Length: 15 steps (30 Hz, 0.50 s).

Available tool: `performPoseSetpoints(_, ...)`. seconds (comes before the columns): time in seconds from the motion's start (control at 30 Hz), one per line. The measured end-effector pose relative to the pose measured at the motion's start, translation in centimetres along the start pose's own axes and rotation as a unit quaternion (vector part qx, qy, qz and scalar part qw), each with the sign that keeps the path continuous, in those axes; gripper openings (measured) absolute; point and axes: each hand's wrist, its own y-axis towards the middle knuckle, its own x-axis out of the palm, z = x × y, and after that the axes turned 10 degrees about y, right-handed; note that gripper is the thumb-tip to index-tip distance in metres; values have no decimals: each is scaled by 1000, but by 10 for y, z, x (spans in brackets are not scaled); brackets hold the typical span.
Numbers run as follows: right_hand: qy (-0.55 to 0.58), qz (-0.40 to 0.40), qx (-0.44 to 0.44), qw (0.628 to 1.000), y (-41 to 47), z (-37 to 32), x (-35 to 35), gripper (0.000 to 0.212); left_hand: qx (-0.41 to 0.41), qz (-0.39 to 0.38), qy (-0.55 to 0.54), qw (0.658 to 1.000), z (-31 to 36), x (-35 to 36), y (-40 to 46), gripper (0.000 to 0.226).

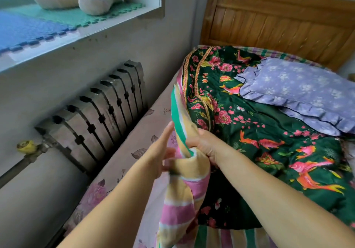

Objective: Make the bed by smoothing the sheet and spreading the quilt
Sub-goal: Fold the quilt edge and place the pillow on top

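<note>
Two hands — left hand (163, 151), right hand (205, 146) — each grip clenching one quilt (259, 132).

My quilt (249, 132) lies on the bed, the pillow (299, 92) on top of it toward the headboard (278, 17). Left of the bed stands the radiator (96, 113), below the windowsill (76, 27).
</note>
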Motion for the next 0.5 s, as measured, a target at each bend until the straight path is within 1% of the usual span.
performPoseSetpoints(0.07,-15,-18,-8,1000,1,0,11,62,0,-15,-6,1000,18,-7,10,66)
performPoseSetpoints(0.1,-28,-18,-11,999,2,-1,19,61,1,-17,7,1000,28,-13,16,64)
performPoseSetpoints(0.2,-65,-10,-18,998,5,-6,44,54,8,58,65,996,50,-28,33,39)
performPoseSetpoints(0.23,-78,-8,-18,997,7,-8,53,52,18,87,76,993,55,-33,38,32)
performPoseSetpoints(0.3,-103,3,-24,994,17,-14,82,53,50,136,110,983,61,-59,56,26)
performPoseSetpoints(0.4,-118,5,-35,992,34,-22,131,52,92,187,156,966,64,-104,70,5)
performPoseSetpoints(0.43,-128,2,-34,991,41,-26,152,52,99,200,156,962,64,-124,74,4)
performPoseSetpoints(0.5,-143,-12,-34,989,51,-32,192,55,106,224,142,958,64,-165,78,17)
